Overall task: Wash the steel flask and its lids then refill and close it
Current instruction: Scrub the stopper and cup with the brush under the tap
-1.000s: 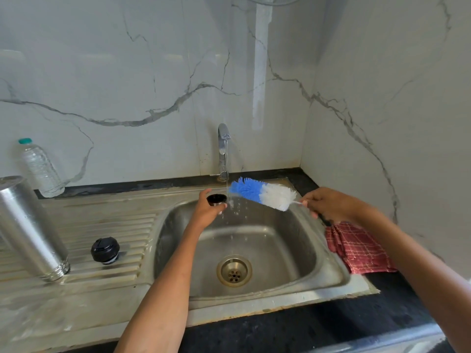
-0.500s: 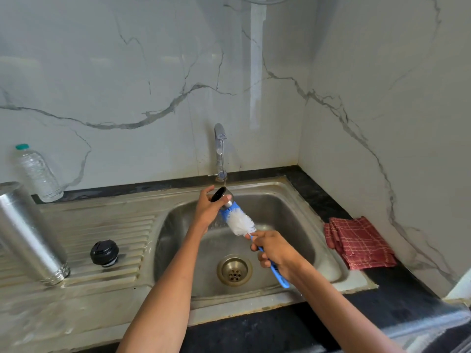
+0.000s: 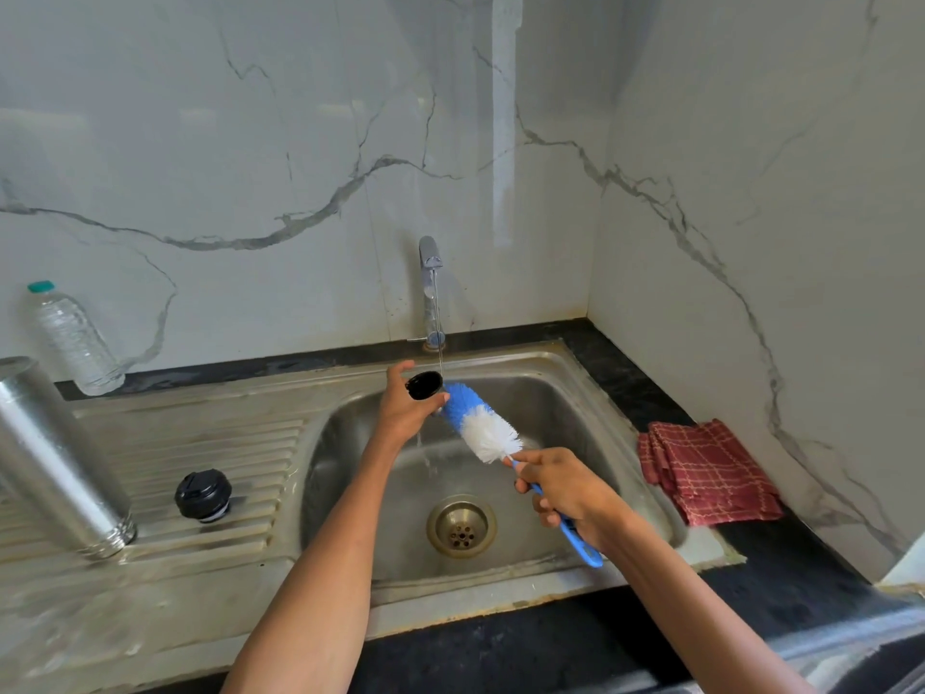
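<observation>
Two hands busy over the sink (image 3: 575,393). From my feed, the left hand (image 3: 403,410) has fingers curled round the cap (image 3: 424,384), right under the tap (image 3: 430,293) with a thin stream hitting it. Right hand (image 3: 565,488) is clenched on the brush (image 3: 480,425), blue bristles touching the cap. Left of the sink, on the drainboard, I see the stopper (image 3: 201,495), then the flask (image 3: 55,458) mouth-down. Bottle (image 3: 75,338) behind.
</observation>
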A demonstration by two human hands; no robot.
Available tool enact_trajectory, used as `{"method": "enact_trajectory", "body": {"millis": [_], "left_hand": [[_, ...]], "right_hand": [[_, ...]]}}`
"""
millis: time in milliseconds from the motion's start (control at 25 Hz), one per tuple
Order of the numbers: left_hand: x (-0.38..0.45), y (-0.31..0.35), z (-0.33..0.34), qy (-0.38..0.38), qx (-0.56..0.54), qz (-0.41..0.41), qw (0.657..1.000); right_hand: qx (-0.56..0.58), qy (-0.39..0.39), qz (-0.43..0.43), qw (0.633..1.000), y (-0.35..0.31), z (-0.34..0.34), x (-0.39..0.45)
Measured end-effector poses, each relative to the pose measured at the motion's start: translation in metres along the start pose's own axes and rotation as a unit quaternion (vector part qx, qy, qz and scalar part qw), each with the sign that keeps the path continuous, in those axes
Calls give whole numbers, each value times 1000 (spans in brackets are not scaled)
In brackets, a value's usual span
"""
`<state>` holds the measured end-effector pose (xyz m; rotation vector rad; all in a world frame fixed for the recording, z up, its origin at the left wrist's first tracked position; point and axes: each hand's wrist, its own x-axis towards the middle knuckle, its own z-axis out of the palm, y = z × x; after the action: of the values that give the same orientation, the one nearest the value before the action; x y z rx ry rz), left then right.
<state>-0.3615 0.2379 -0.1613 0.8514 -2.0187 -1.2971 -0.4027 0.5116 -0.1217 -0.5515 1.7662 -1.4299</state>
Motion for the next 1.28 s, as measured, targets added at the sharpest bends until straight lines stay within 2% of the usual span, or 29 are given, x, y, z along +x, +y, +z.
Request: {"method": "enact_trajectory", "body": {"millis": [200,400,520,680,880,1040,1280], "left_hand": [[2,1,-9,-14,34,-9,999],[-3,14,-14,-48,91,-17,995],[-15,21,-15,-63,126,-9,990],[-39,14,-32,-66,235,6,970],[-58,24,-60,-89,392,72,913],[-56,43,-74,-139,403,62,902],[-43,80,-83,-164,430,76,884]], "right_hand": [[4,89,-41,995,11,-19,9],[-188,128,-111,968,15,-16,19],[-224,150,-125,955,13,-18,19],[-256,151,-123,947,14,-19,14],[-285,124,-110,944,16,-19,7],[-281,117,-114,946,17,-19,3],[-281,116,-123,945,17,-20,0]]}}
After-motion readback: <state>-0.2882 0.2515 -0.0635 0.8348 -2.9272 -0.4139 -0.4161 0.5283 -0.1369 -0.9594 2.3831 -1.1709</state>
